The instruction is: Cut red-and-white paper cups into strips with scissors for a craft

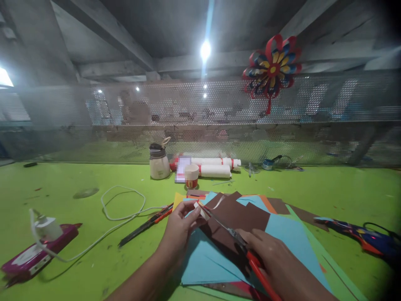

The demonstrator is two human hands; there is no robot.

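My left hand [183, 219] pinches a small white piece of paper [203, 211] with some red on it. In my right hand [266, 251] are scissors [258, 269] with red handles. Their blades reach up and left to the white piece, and a thin pale strip [218, 202] curls beside the tips. Whether the blades are closed on the paper I cannot tell. Both hands are above a stack of coloured sheets, with dark brown paper [242, 215] on top of light blue paper [206, 263].
Left of the stack lie a long black-and-orange tool [145, 225], a white cable [108, 236] and a purple power strip [37, 253]. A blue glue gun [360, 236] is at right. Behind stand a bottle [159, 163], a paper cup [191, 175] and white rolls [216, 170] before a perforated screen [200, 108].
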